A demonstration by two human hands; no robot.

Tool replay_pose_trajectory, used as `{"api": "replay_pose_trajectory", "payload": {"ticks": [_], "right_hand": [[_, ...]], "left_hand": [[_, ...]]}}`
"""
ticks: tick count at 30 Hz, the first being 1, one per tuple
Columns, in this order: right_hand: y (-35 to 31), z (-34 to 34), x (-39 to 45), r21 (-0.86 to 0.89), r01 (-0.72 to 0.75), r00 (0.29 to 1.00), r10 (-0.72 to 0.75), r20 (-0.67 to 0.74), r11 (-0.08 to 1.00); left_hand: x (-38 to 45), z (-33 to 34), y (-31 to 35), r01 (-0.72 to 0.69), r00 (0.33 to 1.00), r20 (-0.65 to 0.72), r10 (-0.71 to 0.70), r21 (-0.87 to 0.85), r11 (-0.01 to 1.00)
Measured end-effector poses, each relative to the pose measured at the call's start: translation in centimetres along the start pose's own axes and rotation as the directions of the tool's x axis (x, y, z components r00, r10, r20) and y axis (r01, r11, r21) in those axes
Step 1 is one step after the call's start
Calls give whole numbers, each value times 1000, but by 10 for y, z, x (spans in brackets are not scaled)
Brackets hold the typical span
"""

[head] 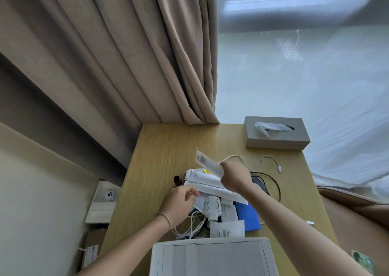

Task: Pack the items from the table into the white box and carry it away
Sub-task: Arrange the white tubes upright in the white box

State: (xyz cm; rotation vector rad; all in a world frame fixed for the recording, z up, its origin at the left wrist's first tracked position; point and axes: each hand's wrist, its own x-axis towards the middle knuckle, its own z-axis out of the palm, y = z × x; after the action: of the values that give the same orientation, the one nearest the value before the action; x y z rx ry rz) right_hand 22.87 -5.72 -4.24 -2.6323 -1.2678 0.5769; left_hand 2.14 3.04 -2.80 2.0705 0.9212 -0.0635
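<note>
Right hand (234, 178) raised over the middle of the wooden table (160, 162), fingers curled round a white packet (207, 163) with printed label, held tilted, plus a loop of pale cable (252, 164) whose plug end lies on the table toward the right edge

Left hand (180, 204) lower, fingers bent over the left edge of the pile; whether it actually grips anything, cannot tell. Thin band on that wrist

Pile directly under both hands: long white tubes (202, 178), a white round-faced device (213, 207), a blue flat item (248, 215), white cords (192, 225), a printed sachet (227, 229), a small dark bottle (177, 180) at the left, black cable (273, 183) at the right

White box (212, 259) sits at the near table edge, just beside the pile, open side up, inside looks bare

Grey tissue box (275, 133) at the far right corner. Beige curtain (126, 54) behind, sheer curtain to the right
</note>
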Motion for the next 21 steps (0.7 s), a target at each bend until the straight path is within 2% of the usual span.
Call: {"api": "replay_pose_trajectory", "payload": {"ticks": [3,5,7,10,15,18,21], "right_hand": [[16,-23,-12,316,-92,996,81,49,944],[24,-38,-25,544,-171,985,151,82,821],[29,-46,-41,683,-228,972,207,114,693],[35,-46,-58,782,-265,955,264,134,565],[37,-41,-79,849,-297,936,310,167,438],[35,-39,-89,871,-313,928,319,194,379],[35,-41,-98,898,-312,930,294,222,310]], "left_hand": [[22,6,6,-59,998,-25,61,79,995],[39,11,13,-130,989,-50,141,171,977],[57,17,21,-218,972,-26,235,287,933],[81,26,37,-288,957,105,269,417,862],[103,43,47,-403,894,404,192,540,739],[108,49,49,-427,884,431,184,578,696],[109,54,51,-460,886,383,261,648,607]]}}
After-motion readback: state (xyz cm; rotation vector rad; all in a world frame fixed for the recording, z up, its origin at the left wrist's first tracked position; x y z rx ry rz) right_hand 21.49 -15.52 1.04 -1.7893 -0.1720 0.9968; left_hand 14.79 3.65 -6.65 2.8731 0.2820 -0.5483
